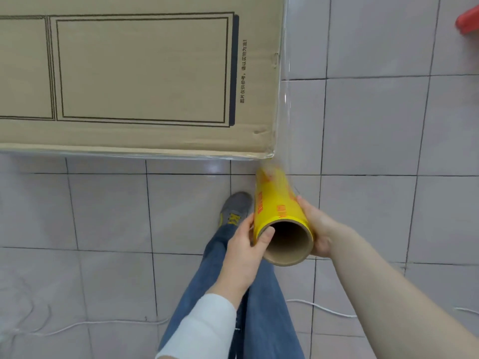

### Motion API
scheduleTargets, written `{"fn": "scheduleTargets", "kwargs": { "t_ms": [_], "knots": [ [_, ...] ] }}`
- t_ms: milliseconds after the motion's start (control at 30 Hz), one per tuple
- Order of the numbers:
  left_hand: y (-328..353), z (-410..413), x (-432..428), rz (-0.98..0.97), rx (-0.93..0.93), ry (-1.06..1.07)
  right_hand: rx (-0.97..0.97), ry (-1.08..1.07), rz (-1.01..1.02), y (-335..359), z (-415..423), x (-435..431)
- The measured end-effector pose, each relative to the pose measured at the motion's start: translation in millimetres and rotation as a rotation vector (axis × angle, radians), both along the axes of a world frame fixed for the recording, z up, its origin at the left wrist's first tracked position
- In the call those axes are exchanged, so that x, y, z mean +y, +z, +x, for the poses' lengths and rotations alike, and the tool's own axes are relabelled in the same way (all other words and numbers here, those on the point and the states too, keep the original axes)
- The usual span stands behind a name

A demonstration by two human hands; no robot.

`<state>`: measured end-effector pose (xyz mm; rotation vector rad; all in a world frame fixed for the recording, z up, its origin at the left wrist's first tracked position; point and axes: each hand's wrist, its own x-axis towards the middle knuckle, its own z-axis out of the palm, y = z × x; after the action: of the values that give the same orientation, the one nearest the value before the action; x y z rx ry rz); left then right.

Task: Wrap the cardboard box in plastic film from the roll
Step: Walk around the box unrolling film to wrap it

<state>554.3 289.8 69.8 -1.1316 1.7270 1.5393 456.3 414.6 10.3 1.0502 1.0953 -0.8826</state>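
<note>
Just beyond the fingers [267, 235], up and leftward, the cardboard box [145, 71] is seen; clear plastic film [285, 99] is stretched along its right edge down to the yellow roll [277, 203], which is gripped by left hand [243, 247] and right hand [320, 226].

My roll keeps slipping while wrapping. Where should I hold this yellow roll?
Hold the roll at its near end, by the open cardboard core, one hand on each curved side, as the left hand and right hand do. Film leaves farther up toward the box, so hands stay clear.
</note>
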Motion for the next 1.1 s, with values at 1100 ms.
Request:
{"fn": "scheduleTargets", "kwargs": {
  "t_ms": [1100],
  "knots": [
    [-13.4, 22.1, -170.7, -0.083, 0.136, -0.907, 0.08, 0.069, -0.033, 2.0, 90.3, -148.4]
  ]
}}
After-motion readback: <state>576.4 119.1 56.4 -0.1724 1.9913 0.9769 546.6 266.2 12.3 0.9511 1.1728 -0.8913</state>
